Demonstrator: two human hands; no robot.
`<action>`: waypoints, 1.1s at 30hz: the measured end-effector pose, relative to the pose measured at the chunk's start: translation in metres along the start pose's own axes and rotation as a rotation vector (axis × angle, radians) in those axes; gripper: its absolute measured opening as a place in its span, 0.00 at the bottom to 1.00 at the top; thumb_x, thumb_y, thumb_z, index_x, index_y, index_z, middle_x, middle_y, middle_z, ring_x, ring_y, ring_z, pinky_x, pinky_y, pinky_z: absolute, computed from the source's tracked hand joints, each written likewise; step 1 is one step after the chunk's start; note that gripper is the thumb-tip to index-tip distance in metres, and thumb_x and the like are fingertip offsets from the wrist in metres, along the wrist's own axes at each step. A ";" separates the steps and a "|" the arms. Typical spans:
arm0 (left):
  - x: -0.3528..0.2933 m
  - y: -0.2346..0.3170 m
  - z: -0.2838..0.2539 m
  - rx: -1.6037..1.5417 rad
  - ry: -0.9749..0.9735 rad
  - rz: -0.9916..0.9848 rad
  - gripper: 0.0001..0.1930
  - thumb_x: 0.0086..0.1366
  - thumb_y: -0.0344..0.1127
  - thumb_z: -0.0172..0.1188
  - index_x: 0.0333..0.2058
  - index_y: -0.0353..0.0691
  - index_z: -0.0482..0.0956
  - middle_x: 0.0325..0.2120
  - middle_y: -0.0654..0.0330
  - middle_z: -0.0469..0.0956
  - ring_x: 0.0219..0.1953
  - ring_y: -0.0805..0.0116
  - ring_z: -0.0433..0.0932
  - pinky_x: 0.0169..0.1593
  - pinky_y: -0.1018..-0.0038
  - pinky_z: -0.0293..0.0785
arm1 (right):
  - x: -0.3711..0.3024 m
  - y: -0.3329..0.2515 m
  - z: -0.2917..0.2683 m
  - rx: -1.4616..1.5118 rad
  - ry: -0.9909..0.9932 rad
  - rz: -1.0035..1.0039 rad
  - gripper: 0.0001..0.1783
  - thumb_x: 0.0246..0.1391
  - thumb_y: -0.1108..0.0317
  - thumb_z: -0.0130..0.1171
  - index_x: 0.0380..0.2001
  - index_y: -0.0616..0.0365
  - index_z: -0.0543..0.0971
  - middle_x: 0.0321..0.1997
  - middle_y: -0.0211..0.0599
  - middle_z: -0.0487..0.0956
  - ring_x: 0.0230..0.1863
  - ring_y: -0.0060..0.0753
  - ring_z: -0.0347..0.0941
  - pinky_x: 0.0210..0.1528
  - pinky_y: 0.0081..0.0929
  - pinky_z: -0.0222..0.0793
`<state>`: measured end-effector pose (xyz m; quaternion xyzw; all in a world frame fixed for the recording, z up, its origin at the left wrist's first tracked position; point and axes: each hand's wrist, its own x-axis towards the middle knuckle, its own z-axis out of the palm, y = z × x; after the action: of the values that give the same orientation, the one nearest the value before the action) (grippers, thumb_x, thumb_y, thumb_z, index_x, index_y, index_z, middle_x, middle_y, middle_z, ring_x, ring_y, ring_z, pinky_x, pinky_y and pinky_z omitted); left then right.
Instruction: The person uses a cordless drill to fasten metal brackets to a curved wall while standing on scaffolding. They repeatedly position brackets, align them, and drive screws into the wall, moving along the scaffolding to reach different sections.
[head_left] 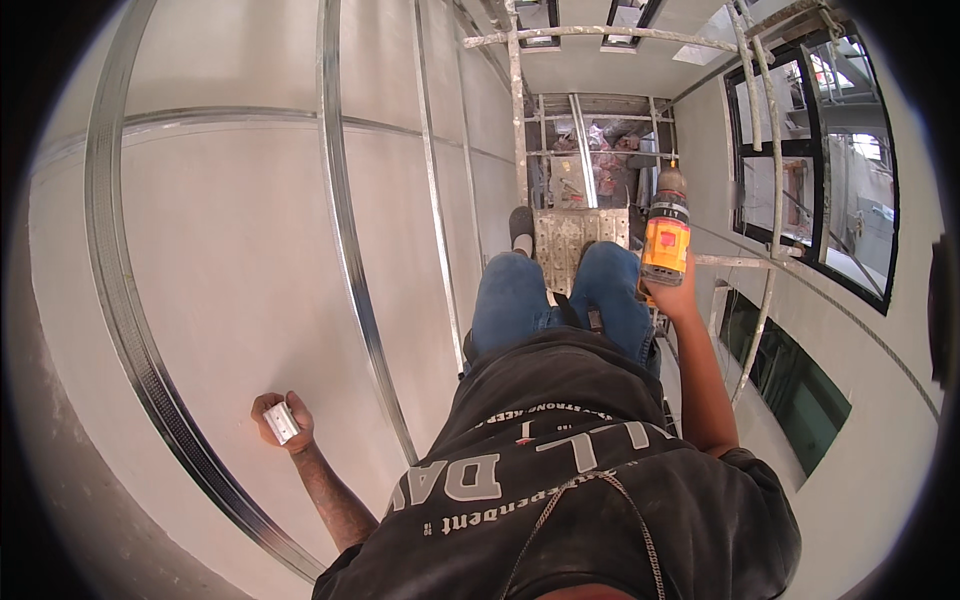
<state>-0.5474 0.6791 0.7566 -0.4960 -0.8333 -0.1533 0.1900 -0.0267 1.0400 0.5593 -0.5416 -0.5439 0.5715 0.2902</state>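
Note:
My left hand [282, 420] is closed around a short silvery metal bracket [282, 423], held close to the pale wall between two vertical metal studs. The nearer of these is a wide perforated metal stud [150, 385] at the left; the other metal stud [350, 255] stands to the right of the hand. My right hand [672, 292] grips a yellow and black cordless drill [666, 235] by its handle, most of which is hidden. The drill's chuck and bit point away from me, above my right knee.
Beneath my legs is a perforated metal scaffold plank [580, 225], with scaffold pipes [600, 38] ahead and to the right. Far below lies a cluttered floor [610, 165]. Black-framed windows [822, 150] line the right wall, and a rope [850, 315] runs alongside.

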 end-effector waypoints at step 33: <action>0.287 0.130 0.272 -2.009 0.257 -0.967 0.12 0.76 0.34 0.55 0.50 0.31 0.75 0.47 0.58 0.80 0.51 0.68 0.79 0.60 0.76 0.82 | -0.028 0.070 -0.024 -0.056 0.027 0.299 0.42 0.45 0.79 0.67 0.63 0.54 0.59 0.46 0.38 0.77 0.35 0.30 0.80 0.28 0.26 0.78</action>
<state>-0.6023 1.0799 0.6605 -0.0289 -0.4108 -0.8635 -0.2911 0.0207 1.0048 0.5071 -0.6319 -0.4691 0.5857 0.1939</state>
